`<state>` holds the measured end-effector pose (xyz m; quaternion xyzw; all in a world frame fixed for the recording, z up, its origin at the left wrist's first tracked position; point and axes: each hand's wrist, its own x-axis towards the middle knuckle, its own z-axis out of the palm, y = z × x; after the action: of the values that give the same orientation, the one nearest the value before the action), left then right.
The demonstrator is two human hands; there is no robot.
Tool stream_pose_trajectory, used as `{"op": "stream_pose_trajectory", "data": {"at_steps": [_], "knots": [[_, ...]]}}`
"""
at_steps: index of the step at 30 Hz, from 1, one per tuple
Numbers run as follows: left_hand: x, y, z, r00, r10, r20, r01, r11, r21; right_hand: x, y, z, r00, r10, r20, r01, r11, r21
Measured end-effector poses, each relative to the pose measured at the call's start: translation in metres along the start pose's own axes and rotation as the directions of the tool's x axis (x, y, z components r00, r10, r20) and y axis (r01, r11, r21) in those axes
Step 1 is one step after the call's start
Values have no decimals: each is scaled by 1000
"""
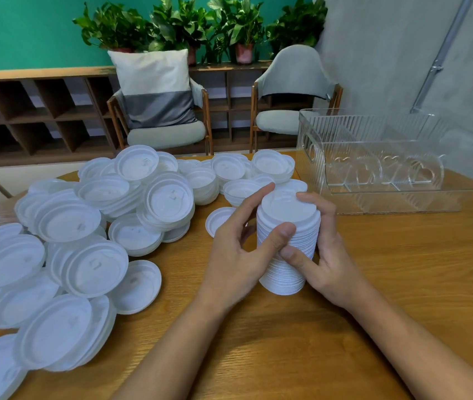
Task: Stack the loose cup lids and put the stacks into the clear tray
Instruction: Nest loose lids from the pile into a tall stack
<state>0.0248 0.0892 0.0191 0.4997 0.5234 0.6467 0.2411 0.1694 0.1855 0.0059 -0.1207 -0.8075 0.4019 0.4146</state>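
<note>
Two bare forearms reach in over the wooden desk (402, 284) and meet round a tall stack (287, 241) of white lids. The left grip (238, 249) pinches it, with the thumb pressed flat on the near face and the fingers reaching round the far left side to the top rim. The right grip (324, 255) wraps it from the other side: thumb low on the near face, fingers curled round the right edge. Both are closed on the stack and hold nothing else.

The stack's long axis runs roughly upright, its top tipped slightly away. Whether its base sits on the desk or hangs just above cannot be told.

Just left of the grip, one lid (218, 220) lies alone. Farther left and beyond, loose lids (91, 232) spread in a deep heap, some nested in short piles, so most of the stacking looks undone.

The clear tray (457, 202) stands beyond the grip and to its right, apart from the stack, and no lids can be seen in it. Its open top faces up and its near wall faces the hands. The right grip is nearer to it. The coming move, by this reading, is a lift up and away to the right, over that near wall. The stack would need to be kept squeezed, or its lids could slide apart.

Behind the desk stand two chairs (287, 116), one with a pillow (154, 85), and a row of potted plants (200, 27) against a green wall.
</note>
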Motion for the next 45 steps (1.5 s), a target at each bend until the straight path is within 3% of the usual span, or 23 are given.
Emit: {"op": "stream_pose_trajectory", "data": {"at_steps": [4, 7, 9, 13, 16, 22, 25, 29, 34, 41, 45], "knots": [[3, -6, -6, 999, 23, 26, -24, 1000, 21, 1, 3, -1, 1000, 0, -19, -1, 1000, -20], [7, -17, -19, 991, 31, -130, -5, 981, 195, 2, 5, -2, 998, -10, -60, 7, 999, -48], [10, -31, -30, 975, 75, -210, 26, 896, 444, 2, 6, -5, 996, -3, -87, -2, 998, -58], [13, -53, -42, 992, 56, -116, 51, 658, 751, 2, 6, -9, 995, 13, -99, -20, 998, -66], [16, -59, -45, 993, 5, -120, 94, 590, 802, 2, 7, -9, 995, 27, -94, -34, 997, -74], [12, -50, -42, 993, -2, -117, 98, 558, 824, 2, 9, -10, 996, 12, -87, -19, 997, -79], [10, -38, -39, 991, 6, -132, 100, 621, 778, 3, 9, -9, 995, 14, -96, -22, 996, -84], [10, -26, -39, 984, -19, -178, 124, 790, 600, 4, 10, -9, 995, 4, -101, -13, 996, -88], [17, -8, -43, 955, 14, -297, 113, 906, 407, 3, 11, -10, 994, 14, -105, -23, 996, -84], [20, 28, -49, 926, -58, -373, 115, 985, 132, 3, 14, -10, 995, 18, -102, -26, 997, -75], [24, 48, -45, 923, -173, -344, 131, 981, -144, 3, 14, -10, 991, 19, -129, -26, 998, -50]]}}
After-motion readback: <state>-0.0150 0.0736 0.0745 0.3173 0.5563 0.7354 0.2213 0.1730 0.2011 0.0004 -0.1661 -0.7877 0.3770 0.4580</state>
